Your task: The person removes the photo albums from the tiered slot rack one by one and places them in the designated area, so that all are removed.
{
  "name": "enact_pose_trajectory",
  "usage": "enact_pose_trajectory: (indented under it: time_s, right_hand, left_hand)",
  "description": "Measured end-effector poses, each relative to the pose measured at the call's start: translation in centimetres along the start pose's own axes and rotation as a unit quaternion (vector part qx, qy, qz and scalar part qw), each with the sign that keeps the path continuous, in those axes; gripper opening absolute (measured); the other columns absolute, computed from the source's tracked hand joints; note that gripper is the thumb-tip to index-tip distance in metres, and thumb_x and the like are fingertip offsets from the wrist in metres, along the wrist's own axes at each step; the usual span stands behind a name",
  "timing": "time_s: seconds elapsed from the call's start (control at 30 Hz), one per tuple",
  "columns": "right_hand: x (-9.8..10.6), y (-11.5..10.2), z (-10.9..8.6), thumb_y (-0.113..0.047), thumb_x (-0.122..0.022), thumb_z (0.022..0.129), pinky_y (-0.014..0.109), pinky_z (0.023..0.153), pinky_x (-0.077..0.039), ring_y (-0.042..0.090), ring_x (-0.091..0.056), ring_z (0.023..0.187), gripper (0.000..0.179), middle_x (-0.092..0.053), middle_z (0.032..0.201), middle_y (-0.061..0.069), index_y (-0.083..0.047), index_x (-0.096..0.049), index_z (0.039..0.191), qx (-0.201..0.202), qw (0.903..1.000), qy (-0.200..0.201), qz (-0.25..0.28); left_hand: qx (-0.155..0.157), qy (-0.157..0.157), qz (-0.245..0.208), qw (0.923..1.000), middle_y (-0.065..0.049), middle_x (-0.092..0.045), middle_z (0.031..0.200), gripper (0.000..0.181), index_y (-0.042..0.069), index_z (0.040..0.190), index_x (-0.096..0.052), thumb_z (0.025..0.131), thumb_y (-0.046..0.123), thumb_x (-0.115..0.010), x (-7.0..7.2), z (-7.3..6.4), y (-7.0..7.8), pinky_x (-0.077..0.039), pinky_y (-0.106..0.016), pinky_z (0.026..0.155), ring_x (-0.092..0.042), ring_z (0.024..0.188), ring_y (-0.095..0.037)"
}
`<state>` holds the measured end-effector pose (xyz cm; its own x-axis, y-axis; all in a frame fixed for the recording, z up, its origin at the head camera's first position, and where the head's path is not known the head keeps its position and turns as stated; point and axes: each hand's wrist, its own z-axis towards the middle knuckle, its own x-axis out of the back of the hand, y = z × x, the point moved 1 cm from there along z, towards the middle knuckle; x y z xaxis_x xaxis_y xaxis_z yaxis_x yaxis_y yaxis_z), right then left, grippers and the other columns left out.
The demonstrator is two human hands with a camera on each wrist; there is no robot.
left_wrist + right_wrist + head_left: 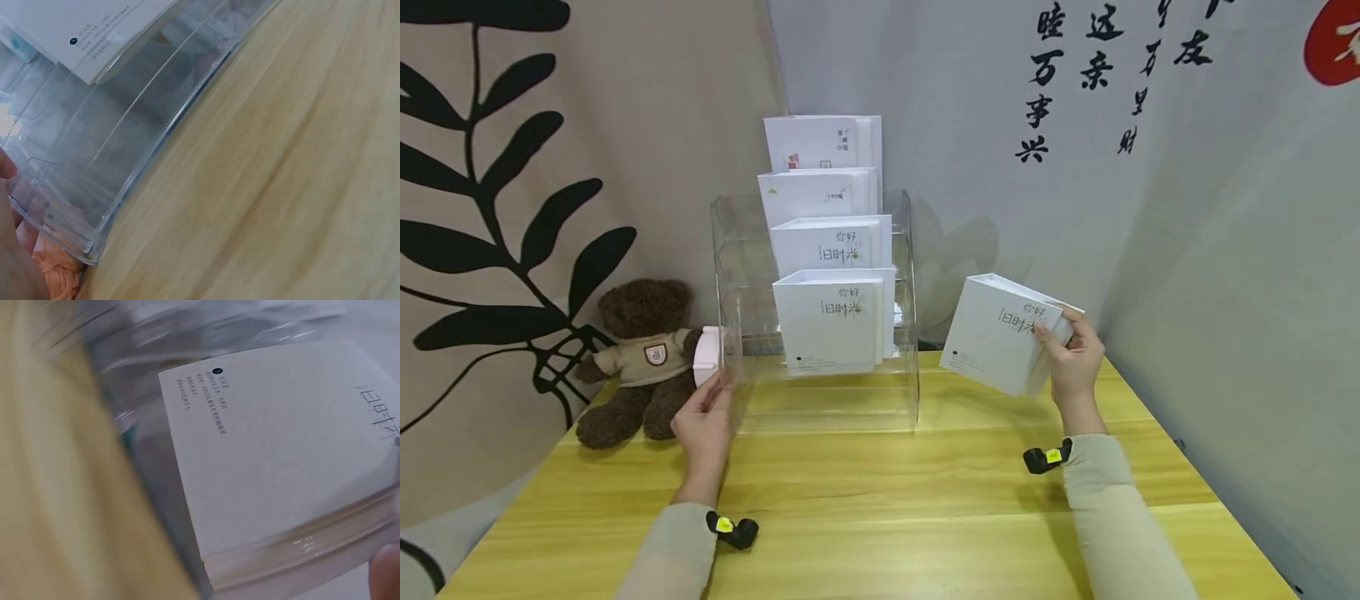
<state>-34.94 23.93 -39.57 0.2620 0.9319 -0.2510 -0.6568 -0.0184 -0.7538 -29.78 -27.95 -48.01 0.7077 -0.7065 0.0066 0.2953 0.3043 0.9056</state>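
A clear plastic tiered display rack (827,408) stands on the table. In it several white albums (823,333) stand upright, one tier above another, with Chinese lettering on their covers. My left hand (706,421) grips the rack's left side wall near the bottom; in the left wrist view its fingers (28,228) show through the clear plastic. To the right of the rack, my right hand (1075,362) holds another white album (988,337) by its right edge, thumb on the cover. This album is tilted and raised off the table, apart from the rack.
A brown teddy bear (643,367) in a beige shirt sits left of the rack, beside a pale pink object (706,357). The wooden table (865,508) reaches back to wall cloths with leaf prints and Chinese lettering. A black wrist camera (733,532) sits on the left sleeve.
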Motion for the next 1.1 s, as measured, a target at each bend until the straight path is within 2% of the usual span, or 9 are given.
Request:
enact_pose_trajectory:
  time_s: [0.13, 0.27, 0.37, 0.47, 0.53, 0.63, 0.73, 0.93, 1.1]
  right_hand:
    - [-0.1, 2.9, -1.2, 0.006, -0.075, 0.087, 0.017, 0.069, -0.054, 0.004, -0.068, 0.09, 0.035, -0.071, 0.103, -0.01, 0.007, -0.065, 0.12, -0.027, 0.9966, -0.042, -0.066]
    - [-0.6, 3.4, -2.2, 0.007, -0.072, 0.089, 0.018, 0.071, -0.055, 0.004, -0.067, 0.094, 0.035, -0.071, 0.107, -0.009, 0.006, -0.062, 0.122, -0.016, 0.9915, -0.092, -0.09]
    - [-0.5, 3.7, -2.5, 0.007, -0.072, 0.089, 0.018, 0.073, -0.056, 0.005, -0.068, 0.096, 0.056, -0.07, 0.111, -0.002, -0.001, -0.05, 0.14, -0.017, 0.9913, -0.1, -0.084]
    - [0.4, 5.3, -2.7, 0.002, -0.074, 0.089, 0.024, 0.075, -0.059, 0.009, -0.07, 0.097, 0.078, -0.07, 0.117, 0.005, -0.017, -0.034, 0.153, -0.053, 0.9905, -0.108, -0.067]
    - [1.5, 7.0, -3.0, -0.006, -0.076, 0.09, 0.026, 0.077, -0.06, 0.01, -0.07, 0.098, 0.078, -0.069, 0.121, 0.006, -0.021, -0.033, 0.154, -0.102, 0.9826, -0.134, -0.078]
    - [2.6, 8.3, -3.6, -0.017, -0.078, 0.091, 0.027, 0.08, -0.059, 0.009, -0.07, 0.1, 0.059, -0.07, 0.123, 0.002, -0.013, -0.05, 0.143, -0.177, 0.9585, -0.198, -0.102]
    - [3.0, 9.1, -3.9, -0.026, -0.078, 0.091, 0.026, 0.085, -0.056, 0.01, -0.068, 0.105, 0.056, -0.069, 0.127, 0.003, -0.009, -0.056, 0.139, -0.216, 0.9363, -0.246, -0.128]
    - [2.6, 9.4, -3.9, -0.032, -0.075, 0.092, 0.03, 0.081, -0.059, 0.015, -0.069, 0.101, 0.062, -0.067, 0.128, 0.007, -0.011, -0.05, 0.145, -0.238, 0.9299, -0.253, -0.119]
    - [2.3, 9.7, -4.1, -0.034, -0.07, 0.096, 0.029, 0.078, -0.058, 0.013, -0.069, 0.094, 0.064, -0.066, 0.121, 0.001, -0.013, -0.042, 0.15, -0.293, 0.9193, -0.238, -0.111]
  left_hand:
    - [-0.004, 0.001, 0.008, 1.0, -0.01, -0.074, 0.113, 0.026, 0.012, 0.118, -0.077, 0.091, 0.013, -0.075, 0.2, 0.1, 0.1, -0.052, -0.009, 0.075, -0.067, 0.09, 0.007]
    - [-0.009, 0.004, 0.0, 0.9999, -0.01, -0.074, 0.111, 0.025, 0.013, 0.116, -0.078, 0.091, 0.013, -0.076, 0.1, 0.3, 0.0, -0.052, -0.009, 0.076, -0.067, 0.089, 0.008]
    - [-0.006, 0.005, 0.0, 1.0, -0.01, -0.074, 0.111, 0.025, 0.014, 0.116, -0.078, 0.091, 0.015, -0.077, 0.0, 0.3, 0.0, -0.053, -0.01, 0.077, -0.067, 0.089, 0.008]
    - [-0.007, 0.003, 0.009, 0.9999, -0.009, -0.074, 0.111, 0.026, 0.014, 0.117, -0.078, 0.091, 0.016, -0.076, 0.0, 0.2, -0.1, -0.052, -0.01, 0.077, -0.067, 0.09, 0.008]
    - [-0.009, 0.002, 0.015, 0.9998, -0.009, -0.074, 0.112, 0.026, 0.015, 0.117, -0.078, 0.092, 0.017, -0.076, 0.1, 0.1, -0.1, -0.052, -0.009, 0.078, -0.066, 0.09, 0.009]
    - [-0.011, 0.0, 0.016, 0.9998, -0.009, -0.074, 0.112, 0.025, 0.016, 0.117, -0.078, 0.092, 0.018, -0.076, 0.1, 0.0, -0.1, -0.052, -0.009, 0.077, -0.066, 0.091, 0.008]
    - [-0.011, -0.002, 0.012, 0.9999, -0.009, -0.074, 0.112, 0.026, 0.016, 0.117, -0.077, 0.092, 0.018, -0.076, 0.1, 0.0, 0.0, -0.053, -0.01, 0.077, -0.067, 0.091, 0.006]
    - [0.001, -0.001, 0.01, 1.0, -0.009, -0.074, 0.112, 0.026, 0.016, 0.117, -0.078, 0.092, 0.021, -0.077, 0.0, 0.1, 0.1, -0.053, -0.01, 0.077, -0.068, 0.092, 0.006]
    - [-0.004, 0.003, 0.003, 1.0, -0.01, -0.074, 0.111, 0.025, 0.014, 0.116, -0.078, 0.091, 0.018, -0.077, -0.1, 0.0, 0.0, -0.053, -0.01, 0.077, -0.067, 0.09, 0.007]
